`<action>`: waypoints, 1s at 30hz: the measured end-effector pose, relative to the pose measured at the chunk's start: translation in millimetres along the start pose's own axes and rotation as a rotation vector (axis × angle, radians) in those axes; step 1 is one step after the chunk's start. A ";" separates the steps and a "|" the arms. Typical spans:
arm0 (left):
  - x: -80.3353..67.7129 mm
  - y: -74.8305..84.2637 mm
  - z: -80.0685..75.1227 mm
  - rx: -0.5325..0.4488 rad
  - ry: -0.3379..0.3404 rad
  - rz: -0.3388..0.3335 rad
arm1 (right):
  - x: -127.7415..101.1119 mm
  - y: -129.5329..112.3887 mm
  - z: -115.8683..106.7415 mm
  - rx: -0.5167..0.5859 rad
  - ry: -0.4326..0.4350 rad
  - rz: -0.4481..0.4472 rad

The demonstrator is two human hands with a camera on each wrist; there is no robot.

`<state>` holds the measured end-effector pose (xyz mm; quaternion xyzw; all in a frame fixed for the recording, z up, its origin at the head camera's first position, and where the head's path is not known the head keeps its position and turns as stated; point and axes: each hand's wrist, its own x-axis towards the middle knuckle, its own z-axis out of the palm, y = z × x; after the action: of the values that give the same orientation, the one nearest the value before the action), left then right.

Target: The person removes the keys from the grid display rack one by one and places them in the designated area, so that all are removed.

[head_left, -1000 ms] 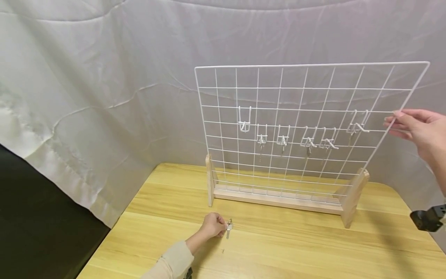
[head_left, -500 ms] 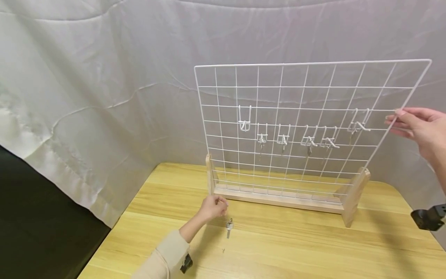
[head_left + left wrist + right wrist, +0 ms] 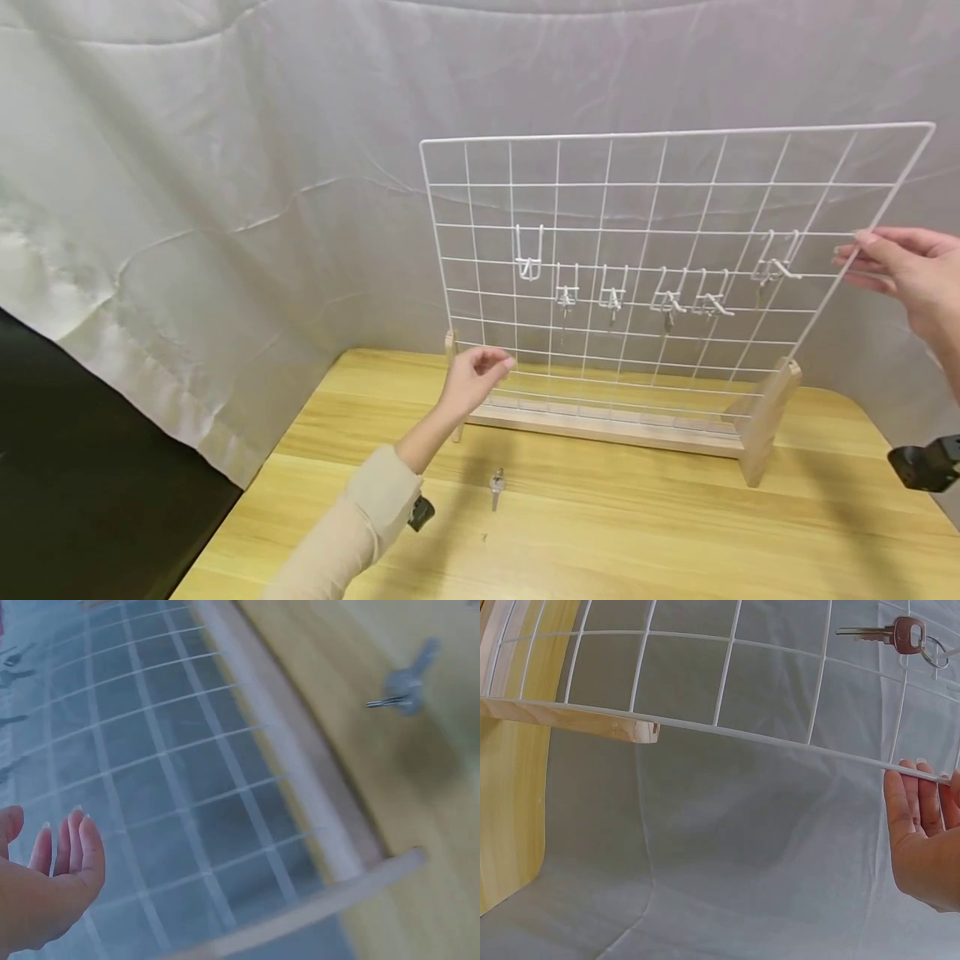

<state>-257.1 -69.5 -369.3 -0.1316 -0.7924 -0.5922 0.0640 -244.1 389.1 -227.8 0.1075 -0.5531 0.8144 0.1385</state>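
Observation:
A white wire grid stands upright in a wooden stand on a wooden table. Several white hooks hang on it, some carrying keys. My left hand is raised in front of the grid's lower left corner, empty, with relaxed fingers. A single silver key lies on the table below that hand, blurred in the left wrist view. My right hand touches the grid's right edge with straight fingers. One hung key shows in the right wrist view.
A white cloth backdrop hangs close behind the grid. The table's left edge drops to dark floor. A black wrist camera shows at the right. The stand's wooden foot juts out at the grid's right end.
My left hand let go of the key on the table and rose toward the grid's lower left corner. The key stayed where it lay. The right hand kept its place.

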 end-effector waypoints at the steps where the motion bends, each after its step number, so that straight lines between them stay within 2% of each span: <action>1: 3.1 6.2 0.7 -0.007 0.003 0.016 | -0.1 -0.3 0.1 -0.006 0.005 0.004; 6: 12.1 32.0 7.4 -0.035 -0.001 0.055 | -2.1 -0.8 1.5 -0.033 0.025 0.015; 11: 17.7 44.6 19.5 -0.073 0.004 0.064 | -2.6 -1.8 3.9 -0.049 0.036 0.011; 20: 28.2 55.4 43.6 -0.132 0.044 0.108 | -3.4 -1.8 5.0 -0.060 0.039 -0.006; 25: 33.4 57.7 56.1 -0.187 0.078 0.089 | -4.8 -0.3 4.9 -0.062 0.047 -0.008; 30: 38.9 61.0 64.5 -0.190 0.093 0.081 | -4.0 -1.0 6.0 -0.058 0.049 -0.016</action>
<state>-273.5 13.3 -321.8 -0.1415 -0.7229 -0.6671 0.1118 -239.9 383.5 -226.1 0.0880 -0.5723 0.7992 0.1615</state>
